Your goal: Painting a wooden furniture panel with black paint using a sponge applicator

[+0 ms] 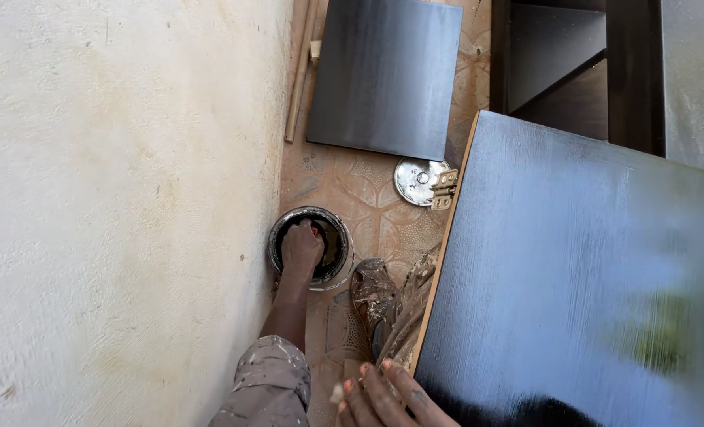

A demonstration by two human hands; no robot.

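My left hand [301, 247] reaches down into an open round paint can [342, 267] that stands on the floor next to the wall. Its fingers are curled down inside the dark can, and what they hold is hidden. My right hand [383, 398] is at the bottom of the view, gripping the lower left corner of a large dark-painted board [573, 269] that tilts across the right side. A small pale scrap shows by that hand's fingers.
A rough white wall [122, 198] fills the left. On the patterned tile floor [368, 190] lie a second dark panel [383, 75], a round can lid [415, 180], a brass hinge [444, 190], a wooden stick [300, 71] and stained cloth [375, 289]. A dark cabinet [557, 63] stands behind.
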